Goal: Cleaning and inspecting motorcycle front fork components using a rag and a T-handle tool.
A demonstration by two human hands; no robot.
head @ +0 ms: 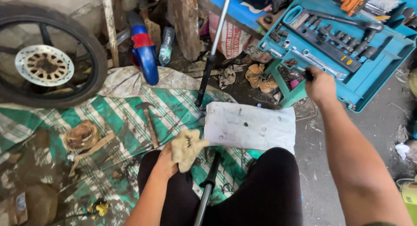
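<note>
Tan, grimy rag (187,148) bunched in left hand (167,161).

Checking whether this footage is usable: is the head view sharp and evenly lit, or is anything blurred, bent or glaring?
Head view: soft, even daylight, no harsh shadows; mild wide-angle bending at the edges; right hand slightly blurred at the teal plastic tool case; white sheet bright, not blown out.

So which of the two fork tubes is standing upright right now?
The fork tube beyond the white sheet, rising toward the blue tool case. The other fork tube lies low between the person's knees, below the left hand.
</note>
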